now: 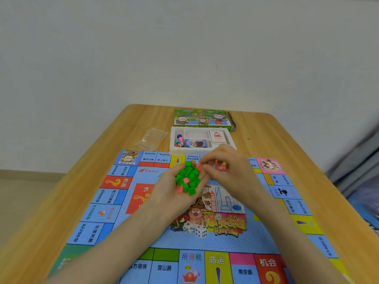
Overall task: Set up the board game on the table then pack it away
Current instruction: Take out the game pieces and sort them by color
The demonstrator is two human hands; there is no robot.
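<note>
The left hand (170, 188) cupped the small houses (187, 178) — probably light, easily spilled — while fingers (207, 160) of the right hand (227, 171) pinched one pink house (200, 168) by its sides.

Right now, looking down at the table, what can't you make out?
Head view:
- Game board: middle squares hidden under both forearms; near edge cut off by the frame.
- Pile of pieces cupped in the left hand: heaped, so the count is unclear.
- Pink piece pinched by the right hand: shape blurred.
- White tray: near wall behind the right hand; small tokens too small to identify.
</note>
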